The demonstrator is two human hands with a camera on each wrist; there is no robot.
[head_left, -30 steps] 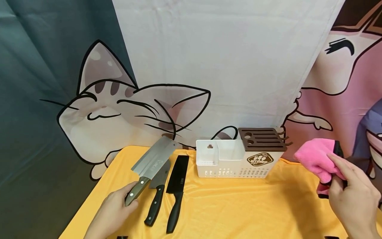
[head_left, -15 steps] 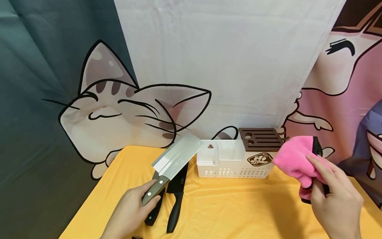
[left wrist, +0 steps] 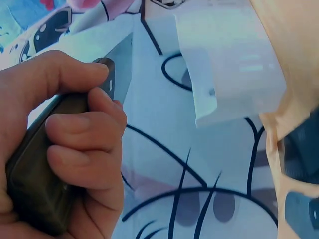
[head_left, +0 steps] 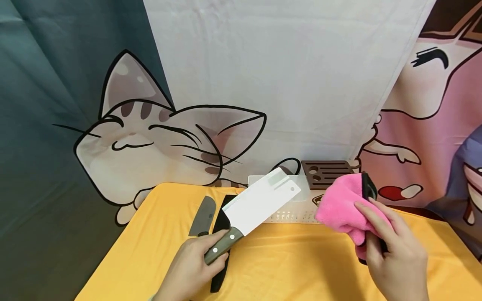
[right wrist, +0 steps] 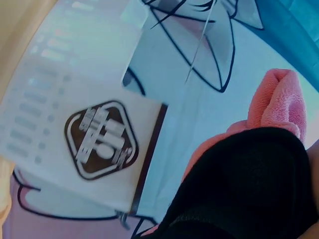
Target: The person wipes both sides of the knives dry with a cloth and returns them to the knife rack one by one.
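Note:
My left hand (head_left: 192, 263) grips the olive-green riveted handle of a cleaver (head_left: 260, 202), whose broad blade points up and right in front of the white rack. In the left wrist view, curled fingers wrap that handle (left wrist: 37, 174). My right hand (head_left: 399, 251) pinches a bunched pink cloth (head_left: 346, 205) with black edging, held before the rack's right part. Below and left of the cleaver lie two more knives on the table: one with a grey blade (head_left: 203, 215), its handle mostly hidden by my left hand, and a black knife (head_left: 219, 282), partly covered by hand and cleaver.
A white plastic knife rack (right wrist: 60, 99) with a brown slotted top (head_left: 325, 173) stands at the table's back, partly hidden behind cleaver and cloth. Yellow cloth (head_left: 278, 267) covers the table. A printed cartoon curtain (head_left: 293, 75) hangs right behind it.
My left hand has carried the cleaver rightward, from over the knives to in front of the rack. My right hand has brought the pink cloth leftward, towards the cleaver.

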